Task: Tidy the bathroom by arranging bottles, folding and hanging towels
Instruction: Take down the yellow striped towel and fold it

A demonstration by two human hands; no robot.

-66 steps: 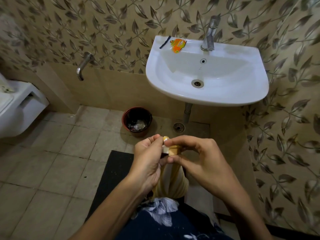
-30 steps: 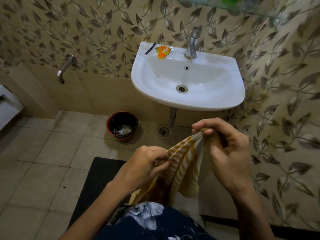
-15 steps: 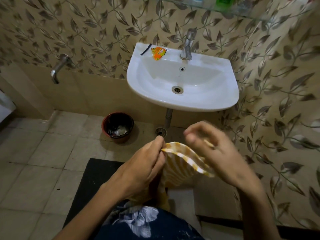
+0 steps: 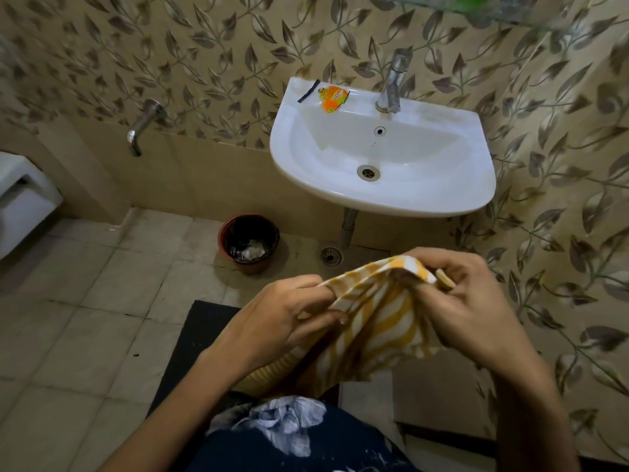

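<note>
Holding a yellow-and-white striped towel (image 4: 377,321) in front of the sink (image 4: 381,185), you have both hands clamped on its top edge: the left hand (image 4: 282,318) pinches one part, the right hand (image 4: 466,301) grips another, and the cloth sags between and below them. The folding looks barely begun, for the towel is bunched rather than squared, and it is not yet hung. A sachet (image 4: 332,98) lies on the sink's back rim; a bin (image 4: 248,241) stands below the sink.
</note>
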